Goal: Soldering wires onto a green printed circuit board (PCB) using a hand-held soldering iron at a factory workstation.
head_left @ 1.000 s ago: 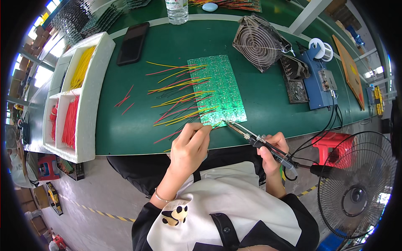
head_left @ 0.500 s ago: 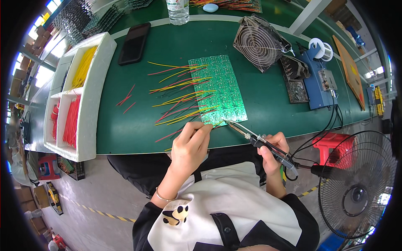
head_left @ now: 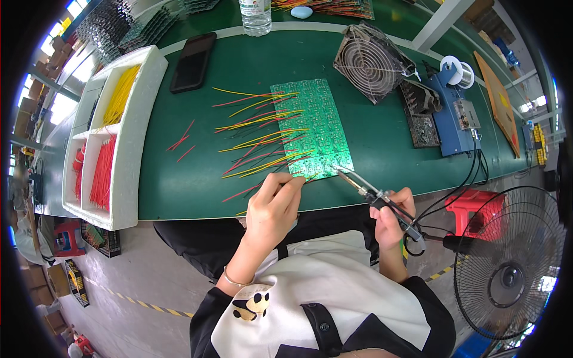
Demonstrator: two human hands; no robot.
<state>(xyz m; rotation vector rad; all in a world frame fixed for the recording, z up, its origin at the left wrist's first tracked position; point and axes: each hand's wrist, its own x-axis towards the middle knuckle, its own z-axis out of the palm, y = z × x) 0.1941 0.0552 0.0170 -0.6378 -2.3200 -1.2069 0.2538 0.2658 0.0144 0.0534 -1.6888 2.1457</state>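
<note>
A green circuit board panel (head_left: 331,128) lies on the table, with several red, yellow and black wires (head_left: 253,125) fanning off its left side. My left hand (head_left: 273,200) is closed in a pinch at the panel's near left corner, on what looks like a yellow wire (head_left: 311,176); most of it is hidden by the fingers. My right hand (head_left: 394,218) grips a soldering iron (head_left: 382,201) with a thin metal tube alongside its shaft. The iron's tip points at the near edge of the panel, right of my left fingers; whether it touches is too small to tell.
On the left stands a white foam box (head_left: 128,161) of red and yellow wires, beside a black phone (head_left: 193,62). Loose red wire pieces (head_left: 179,140) lie nearby. At the right are a square fan (head_left: 373,62), a blue soldering station (head_left: 447,119) and a solder spool (head_left: 458,71).
The soldering iron in my right hand has moved a little to the right, its tip drawn away from my left fingers. My left hand stays pinched at the panel's corner.
</note>
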